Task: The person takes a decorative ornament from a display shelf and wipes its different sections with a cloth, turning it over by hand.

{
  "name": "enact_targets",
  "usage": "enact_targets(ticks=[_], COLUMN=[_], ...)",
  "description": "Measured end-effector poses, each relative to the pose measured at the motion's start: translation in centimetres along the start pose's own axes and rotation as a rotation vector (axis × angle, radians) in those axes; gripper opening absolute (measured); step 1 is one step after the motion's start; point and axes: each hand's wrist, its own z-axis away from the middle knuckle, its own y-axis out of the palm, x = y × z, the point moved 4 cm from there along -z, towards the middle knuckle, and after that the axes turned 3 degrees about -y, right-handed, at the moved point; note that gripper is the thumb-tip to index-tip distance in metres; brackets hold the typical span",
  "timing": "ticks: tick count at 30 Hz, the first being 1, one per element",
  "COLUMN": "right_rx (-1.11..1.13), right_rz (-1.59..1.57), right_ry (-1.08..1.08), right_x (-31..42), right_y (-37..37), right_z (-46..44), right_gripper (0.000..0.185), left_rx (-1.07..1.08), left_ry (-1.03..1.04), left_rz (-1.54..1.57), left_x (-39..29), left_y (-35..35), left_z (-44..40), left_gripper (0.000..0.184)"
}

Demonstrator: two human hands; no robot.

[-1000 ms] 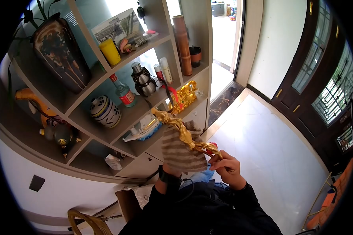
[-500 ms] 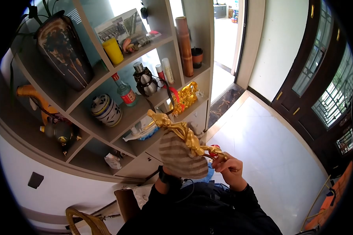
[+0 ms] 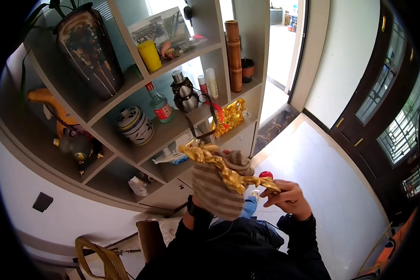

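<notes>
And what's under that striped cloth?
The left wrist disappears at the lower edge of the striped cloth. The rest of that hand is covered, so its fingers can't be seen, nor whether they grip the golden ornament.

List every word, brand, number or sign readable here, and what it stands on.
Nothing reads clearly.
Red label on the clear bottle: marks too small to read.
White tube beside it on the shelf unit: too small.
Golden ornament: no lettering visible.
</notes>
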Motion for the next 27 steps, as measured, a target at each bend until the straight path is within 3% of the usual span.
enact_targets(ticks=[2,5,9,11,14,16,18,19,22,24,25,26,27], right_rx=[0.041,0.084,-0.155,-0.3,-0.459,-0.489,-0.472,-0.448,-0.353,-0.315,-0.3,-0.286,-0.28], right_rz=[0.016,0.026,-0.113,-0.272,-0.44,-0.325,-0.445,-0.399,-0.252,-0.219,-0.173,-0.125,-0.126], right_ry=[-0.003,0.009,0.065,0.067,0.122,0.125,0.183,0.199,0.091,0.08,0.067,0.055,0.054], right_x=[0.2,0.5,-0.3,-1.6,-2.8,-2.3,-2.6,-2.6,-2.2,-1.9,-1.8,-1.6,-1.5], right_y=[-0.9,-1.2,-0.4,0.2,2.2,3.2,4.2,4.4,4.6,4.6,4.6,4.6,4.6], right_z=[-0.4,-0.9,-0.5,0.4,1.1,0.5,0.6,0.6,-0.3,-0.5,-0.6,-0.6,-0.8], right_gripper=[0.011,0.011,0.014,0.009,0.008,0.016,0.01,0.011,0.012,0.012,0.013,0.013,0.013], left_rx=[0.064,-0.168,-0.117,-0.22,-0.204,-0.236,-0.288,-0.349,-0.395,0.075,-0.179,-0.181,-0.264], left_ry=[-0.031,-0.034,0.021,0.081,0.115,0.025,0.059,0.006,-0.066,0.065,0.102,0.109,0.086], left_rz=[0.089,0.114,0.268,-0.627,-1.383,-1.162,-1.326,-1.075,-1.276,0.147,-0.105,-0.106,-0.343], left_x=[0.6,1.6,1.6,0.7,0.3,1.1,0.8,0.9,1.5,1.2,1.0,0.7,0.3], left_y=[-1.0,-2.7,-2.5,-1.8,-2.4,-3.0,-2.8,-3.6,-5.9,-3.7,-4.8,-4.3,-3.7], left_z=[0.1,0.9,1.1,1.6,3.1,3.3,3.2,3.5,3.9,3.3,3.6,3.7,3.6], left_gripper=[0.044,0.049,0.048,0.049,0.048,0.039,0.038,0.038,0.037,0.039,0.04,0.04,0.039])
